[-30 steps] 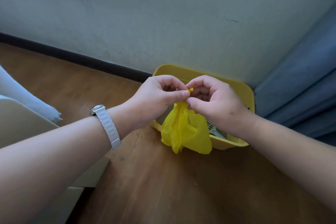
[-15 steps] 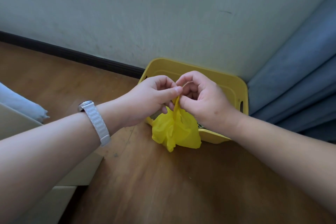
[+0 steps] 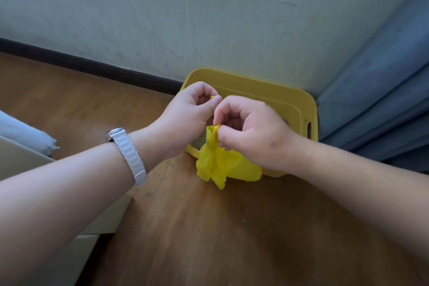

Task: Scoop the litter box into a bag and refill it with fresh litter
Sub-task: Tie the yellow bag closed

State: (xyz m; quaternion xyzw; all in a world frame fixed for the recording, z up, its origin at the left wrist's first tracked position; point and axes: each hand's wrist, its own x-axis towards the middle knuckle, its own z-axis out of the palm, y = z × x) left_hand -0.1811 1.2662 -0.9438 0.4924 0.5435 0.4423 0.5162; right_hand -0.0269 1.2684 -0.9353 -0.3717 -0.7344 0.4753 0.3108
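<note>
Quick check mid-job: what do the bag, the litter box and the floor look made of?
Bag: thin yellow plastic film, crumpled and limp, twisted to a cord where the right hand pinches it.
Litter box: stiff moulded plastic, matte yellow, smooth rounded rim with a cut slot.
Floor: wood or wood-look laminate, brown grain streaks, dull sheen; cannot tell which.

bag (image 3: 228, 165) before litter box (image 3: 299, 109), curtain (image 3: 380, 90) right
</note>
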